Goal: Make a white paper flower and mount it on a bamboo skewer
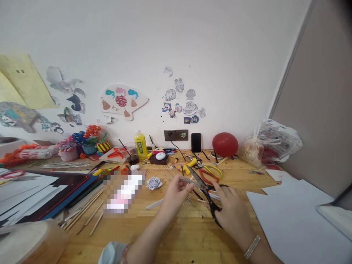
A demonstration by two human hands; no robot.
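My right hand (232, 207) grips a pair of black-handled scissors (211, 203), its fingers at the handle loops. The blades stand apart, pointing up and to the left. My left hand (178, 192) is closed in a pinch at the lower blade's tip. What lies between its fingertips is too small to make out. A folded paper flower (154, 183) in white and grey rests on the table left of my left hand. Beside my left wrist lies a white paper strip (154, 204).
White paper sheets (291, 209) cover the right side. Thin wooden sticks (88, 209) and a blurred-out patch (123, 192) are at left. Farther back stand a yellow drink bottle (141, 145), a yellow glue gun (189, 165), a phone (196, 142) and a red balloon (224, 144).
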